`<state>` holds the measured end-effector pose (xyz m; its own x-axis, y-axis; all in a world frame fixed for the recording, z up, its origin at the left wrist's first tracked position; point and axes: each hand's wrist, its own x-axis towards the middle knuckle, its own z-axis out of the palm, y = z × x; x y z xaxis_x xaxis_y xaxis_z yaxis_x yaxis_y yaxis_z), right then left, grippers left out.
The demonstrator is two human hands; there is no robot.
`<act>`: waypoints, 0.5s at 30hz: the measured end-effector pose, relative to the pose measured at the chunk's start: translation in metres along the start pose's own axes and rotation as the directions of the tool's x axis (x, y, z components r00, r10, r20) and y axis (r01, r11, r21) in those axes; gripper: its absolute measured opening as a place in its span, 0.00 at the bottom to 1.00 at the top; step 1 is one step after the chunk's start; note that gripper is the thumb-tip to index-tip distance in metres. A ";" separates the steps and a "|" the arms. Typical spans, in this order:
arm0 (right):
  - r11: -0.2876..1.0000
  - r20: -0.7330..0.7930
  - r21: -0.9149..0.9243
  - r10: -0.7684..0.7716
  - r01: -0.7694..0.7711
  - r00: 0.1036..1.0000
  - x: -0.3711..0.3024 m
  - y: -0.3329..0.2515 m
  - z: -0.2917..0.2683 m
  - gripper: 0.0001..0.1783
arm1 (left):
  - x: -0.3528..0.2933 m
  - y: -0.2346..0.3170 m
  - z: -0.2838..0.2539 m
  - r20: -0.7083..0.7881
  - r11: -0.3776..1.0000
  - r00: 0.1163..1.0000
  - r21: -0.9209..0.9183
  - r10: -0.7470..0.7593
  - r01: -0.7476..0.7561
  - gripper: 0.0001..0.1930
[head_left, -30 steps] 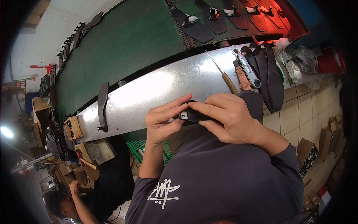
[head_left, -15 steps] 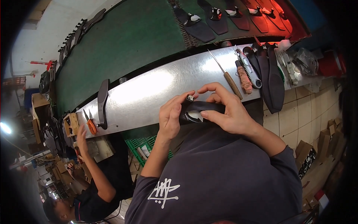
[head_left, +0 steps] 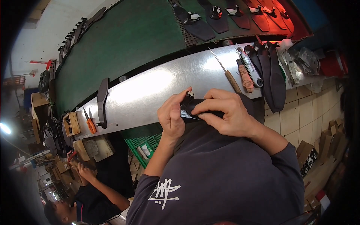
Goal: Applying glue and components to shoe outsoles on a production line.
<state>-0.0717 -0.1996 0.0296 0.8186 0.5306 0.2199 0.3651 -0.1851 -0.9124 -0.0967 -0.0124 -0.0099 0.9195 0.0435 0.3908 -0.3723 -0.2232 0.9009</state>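
Observation:
My left hand (head_left: 170, 117) is closed on the strap end of a dark sandal (head_left: 189, 101), with its index finger up along the black strap. The thumb and fingers of my right hand (head_left: 228, 113) pinch the strap's edge, where a shiny pale lining shows. The dark sole lies partly behind my right hand, so much of it is hidden. Both hands are in front of my body, at the near edge of a metal bench (head_left: 150, 90).
On the bench are an awl (head_left: 230, 80), a snap-blade cutter (head_left: 257, 80), a cloth-wrapped tool (head_left: 246, 80), dark soles (head_left: 275, 86), another sole (head_left: 102, 99) and orange pliers (head_left: 91, 125). Beyond runs a green conveyor belt (head_left: 131, 41) carrying sandals. A co-worker (head_left: 97, 195) is at lower left.
My right fingers have closed in on the strap's edge, nearer my left hand, and the sandal has turned slightly. The co-worker's hand has drawn back from near the pliers, down and away.

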 end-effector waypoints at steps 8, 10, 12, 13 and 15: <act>0.994 0.107 -0.042 -0.093 0.098 0.990 0.006 0.003 -0.011 0.16 | -0.004 -0.008 0.000 0.020 0.949 0.970 -0.201 -0.243 0.242 0.20; 0.998 0.088 -0.022 -0.060 0.062 0.994 0.004 0.001 -0.009 0.16 | 0.000 -0.003 -0.002 0.024 0.961 0.975 -0.161 -0.223 0.224 0.20; 0.999 0.077 -0.018 -0.049 0.051 0.996 0.003 0.001 -0.008 0.16 | 0.004 0.002 -0.004 0.066 0.983 0.983 -0.043 -0.173 0.176 0.19; 0.999 0.065 -0.012 -0.042 0.043 0.997 0.002 0.001 -0.007 0.15 | 0.004 0.002 -0.004 0.065 0.983 0.983 -0.042 -0.173 0.176 0.19; 0.999 0.047 0.000 -0.034 0.034 0.998 0.001 0.004 -0.002 0.14 | 0.006 0.001 -0.003 0.052 0.992 0.993 -0.057 -0.108 0.111 0.18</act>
<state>-0.0683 -0.2016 0.0271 0.7843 0.5744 0.2343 0.3924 -0.1668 -0.9045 -0.0922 -0.0096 -0.0063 0.9595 0.0165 0.2811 -0.2750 -0.1610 0.9479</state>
